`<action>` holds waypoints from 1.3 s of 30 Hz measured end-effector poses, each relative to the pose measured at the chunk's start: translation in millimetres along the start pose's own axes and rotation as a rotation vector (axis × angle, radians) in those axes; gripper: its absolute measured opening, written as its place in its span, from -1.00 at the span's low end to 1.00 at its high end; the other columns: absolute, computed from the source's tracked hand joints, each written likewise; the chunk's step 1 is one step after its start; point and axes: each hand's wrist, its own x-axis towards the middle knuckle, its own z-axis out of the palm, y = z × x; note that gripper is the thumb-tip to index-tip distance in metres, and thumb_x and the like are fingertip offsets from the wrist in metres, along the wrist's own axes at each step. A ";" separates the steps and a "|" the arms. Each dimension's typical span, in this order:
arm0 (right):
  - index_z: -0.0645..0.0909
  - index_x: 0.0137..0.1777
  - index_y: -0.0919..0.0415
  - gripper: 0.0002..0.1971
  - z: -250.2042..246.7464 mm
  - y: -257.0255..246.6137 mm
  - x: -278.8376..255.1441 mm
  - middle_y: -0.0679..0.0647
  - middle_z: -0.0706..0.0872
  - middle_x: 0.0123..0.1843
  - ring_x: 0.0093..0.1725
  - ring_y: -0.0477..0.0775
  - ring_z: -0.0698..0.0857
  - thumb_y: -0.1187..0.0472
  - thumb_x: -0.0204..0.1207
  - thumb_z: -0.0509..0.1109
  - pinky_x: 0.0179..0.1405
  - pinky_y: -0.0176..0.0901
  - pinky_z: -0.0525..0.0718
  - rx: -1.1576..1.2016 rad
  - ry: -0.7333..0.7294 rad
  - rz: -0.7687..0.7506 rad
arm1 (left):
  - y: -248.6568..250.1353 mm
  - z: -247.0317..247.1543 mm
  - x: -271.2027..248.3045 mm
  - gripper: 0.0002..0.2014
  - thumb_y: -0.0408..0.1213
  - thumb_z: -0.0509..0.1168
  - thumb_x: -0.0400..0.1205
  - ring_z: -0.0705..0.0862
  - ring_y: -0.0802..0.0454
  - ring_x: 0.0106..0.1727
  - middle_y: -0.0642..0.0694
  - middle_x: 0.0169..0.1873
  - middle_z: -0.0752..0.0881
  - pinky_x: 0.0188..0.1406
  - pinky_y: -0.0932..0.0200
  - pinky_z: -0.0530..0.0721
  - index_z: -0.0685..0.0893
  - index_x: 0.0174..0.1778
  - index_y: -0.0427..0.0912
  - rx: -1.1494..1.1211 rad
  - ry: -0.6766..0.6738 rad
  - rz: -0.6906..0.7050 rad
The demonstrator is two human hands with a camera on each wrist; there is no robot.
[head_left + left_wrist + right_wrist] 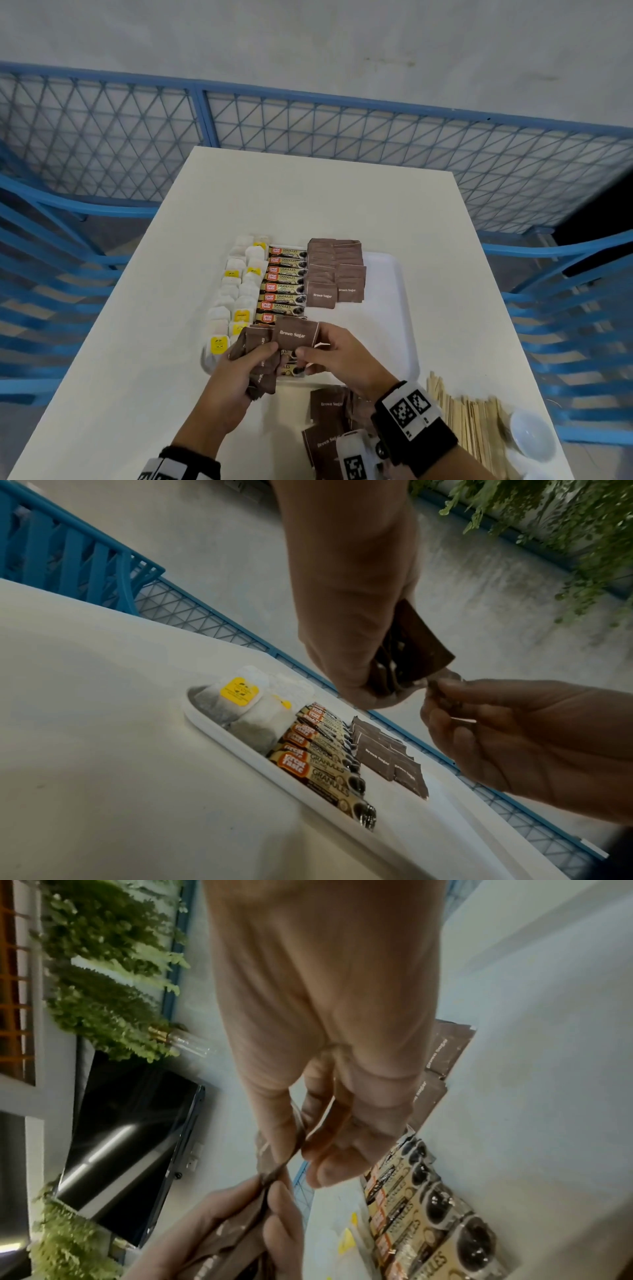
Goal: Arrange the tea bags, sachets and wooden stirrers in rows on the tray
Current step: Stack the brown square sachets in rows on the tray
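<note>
A white tray (387,308) holds tea bags (236,291) on the left, coffee sachets (284,277) in the middle and brown sugar sachets (334,267) in rows to the right. Over the tray's near edge, my left hand (255,359) grips a stack of brown sugar sachets (260,370). My right hand (313,342) pinches the top sachet (293,334) of that stack. The left wrist view shows the stack (411,647) in my left hand (369,696), with my right hand (435,693) on a sachet's corner. Wooden stirrers (469,425) lie on the table to the right.
More loose brown sugar sachets (325,411) lie on the white table (137,342) in front of the tray. A small white bowl (531,435) sits beside the stirrers. Blue mesh fencing (308,137) surrounds the table. The tray's right side is bare.
</note>
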 end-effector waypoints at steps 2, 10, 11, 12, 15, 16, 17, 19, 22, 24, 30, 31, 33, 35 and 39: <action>0.55 0.22 0.33 -0.72 -2.0 3.8 2.5 0.10 0.71 -0.09 -0.28 -0.07 0.72 0.43 0.51 0.37 -0.25 -0.26 0.71 0.098 0.050 0.008 | 0.2 0.6 -0.9 -0.79 -0.37 0.40 0.45 0.71 -0.06 -0.36 -0.21 -0.34 0.75 -0.45 0.25 0.52 0.69 0.01 -0.22 -0.027 -0.014 -0.013; 0.69 -0.15 0.27 -0.85 -51.8 25.6 20.3 0.10 0.66 -0.29 -0.34 -0.02 0.60 0.46 0.53 0.32 -0.29 -0.34 0.68 0.350 0.470 0.009 | 0.8 -8.1 0.7 -0.79 -0.38 0.28 0.54 0.80 -0.13 -0.19 -0.22 -0.14 0.80 -0.20 0.12 0.76 0.69 0.07 -0.27 -0.196 -0.038 -0.062; 0.68 -0.17 0.29 -0.85 -59.0 28.5 23.0 0.11 0.66 -0.28 -0.33 -0.01 0.59 0.46 0.54 0.32 -0.28 -0.33 0.68 0.337 0.519 0.030 | 1.4 -9.6 0.7 -0.78 -0.40 0.25 0.54 0.80 -0.13 -0.20 -0.22 -0.13 0.79 -0.21 0.12 0.76 0.68 0.07 -0.28 -0.205 -0.043 -0.066; 0.67 -0.17 0.29 -0.86 -65.6 31.5 26.3 0.12 0.66 -0.29 -0.33 -0.01 0.59 0.45 0.54 0.32 -0.28 -0.31 0.67 0.309 0.565 0.052 | 2.7 -10.1 0.1 -0.78 -0.41 0.22 0.55 0.80 -0.13 -0.21 -0.22 -0.14 0.79 -0.22 0.12 0.77 0.68 0.06 -0.28 -0.209 -0.046 -0.067; 0.65 -0.20 0.25 -0.88 -79.9 39.4 38.8 0.11 0.68 -0.29 -0.35 0.00 0.60 0.44 0.51 0.36 -0.35 -0.26 0.58 0.187 0.680 0.098 | 5.1 -11.4 0.1 -0.75 -0.43 0.16 0.56 0.80 -0.13 -0.22 -0.24 -0.14 0.79 -0.21 0.07 0.71 0.68 0.07 -0.28 -0.160 -0.046 -0.050; 0.65 -0.21 0.23 -0.88 -83.0 41.2 43.3 0.11 0.69 -0.28 -0.36 0.00 0.61 0.43 0.49 0.38 -0.37 -0.25 0.55 0.149 0.711 0.108 | 6.3 -10.5 -0.7 -0.75 -0.43 0.15 0.58 0.80 -0.13 -0.22 -0.26 -0.14 0.79 -0.22 0.07 0.63 0.69 0.07 -0.27 -0.122 -0.044 -0.046; 0.65 -0.22 0.21 -0.89 -85.6 42.9 47.9 0.12 0.71 -0.27 -0.36 0.00 0.62 0.41 0.48 0.40 -0.38 -0.24 0.53 0.115 0.736 0.116 | 6.7 -10.9 -0.9 -0.75 -0.42 0.15 0.59 0.79 -0.14 -0.20 -0.29 -0.13 0.79 -0.26 0.10 0.55 0.70 0.07 -0.26 -0.085 -0.035 -0.046; 0.65 -0.25 0.17 -0.88 -88.6 45.4 56.2 0.12 0.73 -0.26 -0.35 0.00 0.64 0.36 0.46 0.44 -0.37 -0.22 0.52 0.050 0.776 0.133 | 8.3 -9.9 -1.9 -0.77 -0.42 0.15 0.61 0.74 -0.22 -0.16 -0.31 -0.14 0.79 -0.43 0.18 0.47 0.67 0.08 -0.21 -0.024 -0.014 -0.054; 0.66 -0.23 0.16 -0.93 -89.2 45.8 65.8 0.09 0.74 -0.23 -0.33 -0.01 0.66 0.29 0.42 0.49 -0.24 -0.15 0.59 -0.053 0.815 0.153 | 8.2 -9.8 -0.7 -0.79 -0.42 0.18 0.61 0.66 -0.27 -0.13 -0.25 -0.23 0.80 -0.60 0.25 0.40 0.65 0.09 -0.19 0.030 0.020 -0.063; 0.69 -0.12 0.24 -0.91 -88.2 43.8 69.2 0.06 0.72 -0.19 -0.21 0.02 0.66 0.26 0.41 0.50 -0.04 -0.09 0.64 -0.164 0.842 0.153 | 6.2 -10.9 0.9 -0.79 -0.43 0.21 0.59 0.62 -0.27 -0.12 -0.25 -0.25 0.76 -0.62 0.24 0.40 0.64 0.11 -0.23 0.043 0.046 -0.065; 0.63 -0.22 0.27 -0.89 -83.4 36.8 70.1 0.03 0.66 -0.19 -0.11 0.00 0.58 0.24 0.46 0.44 -0.12 -0.25 0.44 -0.335 0.870 0.161 | 8.3 -6.9 -1.2 -0.80 -0.47 0.23 0.60 0.62 -0.07 -0.39 -0.19 -0.31 0.73 -0.65 0.30 0.44 0.69 0.01 -0.17 0.054 0.033 -0.061; 0.58 -0.30 0.22 -0.85 -83.3 37.5 70.3 0.03 0.66 -0.20 -0.12 0.00 0.58 0.24 0.47 0.43 -0.14 -0.25 0.42 -0.358 0.868 0.163 | 8.7 -6.3 -1.2 -0.80 -0.48 0.23 0.60 0.63 -0.05 -0.41 -0.18 -0.32 0.73 -0.66 0.32 0.46 0.69 0.01 -0.16 0.049 0.029 -0.060; 0.47 -0.41 0.14 -0.74 -83.8 38.8 71.4 0.04 0.65 -0.20 -0.13 0.01 0.57 0.22 0.48 0.42 -0.15 -0.24 0.42 -0.407 0.858 0.167 | 9.4 -4.9 -1.0 -0.80 -0.48 0.23 0.60 0.65 -0.03 -0.40 -0.16 -0.33 0.75 -0.66 0.31 0.48 0.70 0.00 -0.15 0.035 0.027 -0.060; 0.43 -0.44 0.11 -0.70 -83.7 38.8 71.8 0.06 0.65 -0.20 -0.15 0.02 0.57 0.22 0.49 0.40 -0.18 -0.24 0.42 -0.432 0.850 0.175 | 9.4 -3.6 -1.0 -0.80 -0.48 0.24 0.59 0.66 -0.07 -0.34 -0.15 -0.33 0.76 -0.56 0.24 0.51 0.70 -0.01 -0.14 0.028 0.028 -0.060; 0.41 -0.45 0.12 -0.69 -83.7 37.2 71.6 0.02 0.60 -0.29 -0.18 0.03 0.56 0.23 0.50 0.38 -0.42 -0.29 0.38 -0.446 0.831 0.182 | 8.7 -0.5 -2.0 -0.80 -0.48 0.25 0.58 0.66 -0.08 -0.30 -0.09 -0.40 0.78 -0.36 0.17 0.45 0.70 -0.03 -0.13 0.027 0.018 -0.053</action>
